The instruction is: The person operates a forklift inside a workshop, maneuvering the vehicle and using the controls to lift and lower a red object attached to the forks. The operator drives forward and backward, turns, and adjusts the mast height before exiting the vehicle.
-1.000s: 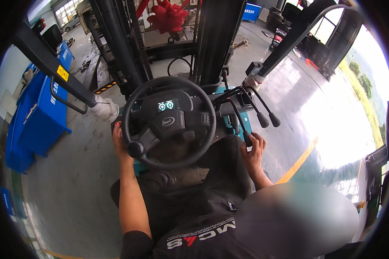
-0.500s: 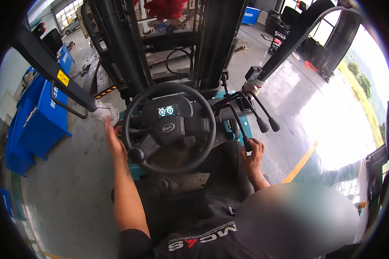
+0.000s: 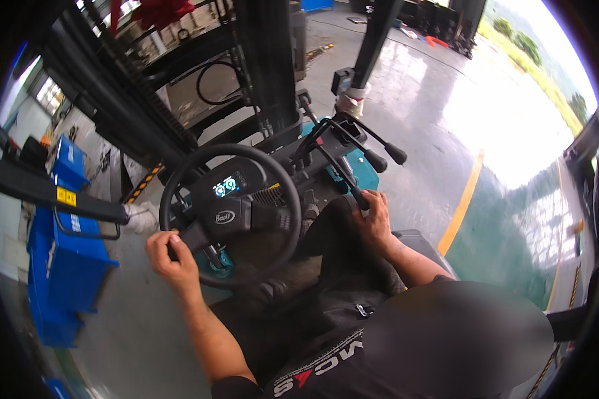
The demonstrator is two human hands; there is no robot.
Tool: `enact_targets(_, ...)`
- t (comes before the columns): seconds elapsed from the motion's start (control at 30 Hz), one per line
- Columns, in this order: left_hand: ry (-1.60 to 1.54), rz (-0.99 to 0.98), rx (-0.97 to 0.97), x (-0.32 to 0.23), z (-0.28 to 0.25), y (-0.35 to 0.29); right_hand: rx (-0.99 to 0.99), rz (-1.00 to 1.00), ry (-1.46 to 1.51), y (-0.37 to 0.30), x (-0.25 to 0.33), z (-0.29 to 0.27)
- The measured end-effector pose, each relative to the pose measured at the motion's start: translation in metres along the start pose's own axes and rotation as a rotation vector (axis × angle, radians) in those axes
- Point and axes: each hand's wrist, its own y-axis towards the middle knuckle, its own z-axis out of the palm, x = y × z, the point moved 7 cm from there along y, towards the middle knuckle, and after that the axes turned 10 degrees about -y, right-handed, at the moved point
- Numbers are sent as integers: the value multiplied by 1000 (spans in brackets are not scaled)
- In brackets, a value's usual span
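Observation:
I sit at the controls of a forklift. My left hand (image 3: 173, 261) is closed around the spinner knob at the lower left of the black steering wheel (image 3: 293, 219); the fingers hide most of the knob. At my right, my right hand (image 3: 377, 221) grips the black handle of the nearest long control lever (image 3: 339, 169). Beyond it, two more levers with black knobs (image 3: 375, 161) stand untouched. Behind the wheel rim, a small display (image 3: 226, 187) is lit on the dashboard.
Ahead rises the dark lift mast (image 3: 266, 66), with a red object (image 3: 163, 12) hanging beyond it. Blue bins (image 3: 80, 259) stand at left, past a black post with a yellow label (image 3: 66, 197). A yellow line (image 3: 462, 203) runs along the shiny floor at right.
My left hand has come down from beside the post and closed on the spinner knob. My right hand stays on its lever. The view has turned and tilted.

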Motion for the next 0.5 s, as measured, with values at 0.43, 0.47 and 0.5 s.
enact_targets(0.43, -47, -5, 291, 0, 123, 110, -40, 136, 109, -7, 3, 12)
enact_targets(0.47, -62, 5, 309, -15, 137, 108, -36, 142, 112, -7, 0, 13)
enact_targets(0.5, -77, 14, 326, -29, 152, 107, -38, 132, 96, -8, -2, 11)
